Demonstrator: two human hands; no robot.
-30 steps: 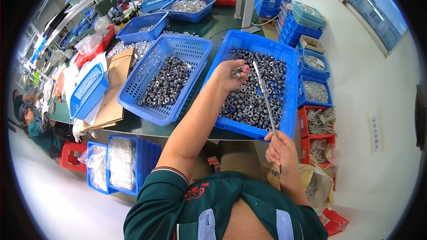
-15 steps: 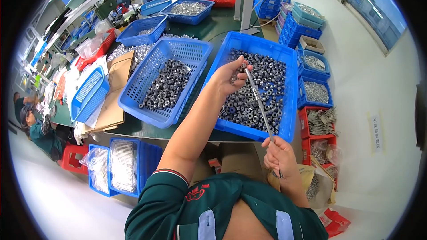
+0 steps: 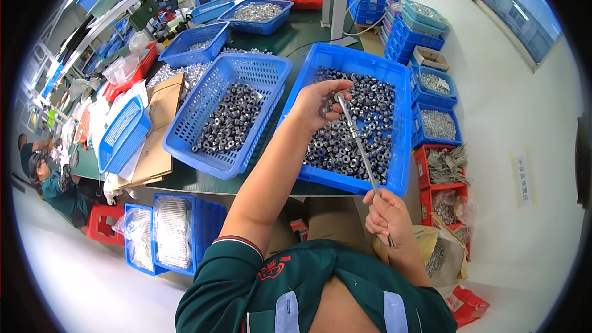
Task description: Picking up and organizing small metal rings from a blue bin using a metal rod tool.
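Note:
A long thin metal rod [image 3: 362,151] slants over the large blue bin [image 3: 404,142]. Its lower part is gripped by my right hand [image 3: 390,217], fingers wrapped round it near the bin's front edge. At the rod's upper end, my left hand [image 3: 317,105] is closed with fingertips about a small metal nut [image 3: 338,96] at the tip. More small metal pieces seem to lie in the left palm, partly hidden by the fingers. Beneath the rod, the bin holds many dark and silvery nuts [image 3: 351,154].
Left of the bin stands a blue perforated basket [image 3: 179,132] with similar nuts on the green table [image 3: 209,183]. Flattened cardboard [image 3: 161,148] and a smaller blue basket [image 3: 126,132] lie farther left. Stacked crates [image 3: 439,124] line the right wall. A co-worker [image 3: 58,188] sits at far left.
The rod's upper end and my left fingers have shifted slightly, and the nut at the tip shows more clearly. My right hand keeps its grip in nearly the same place.

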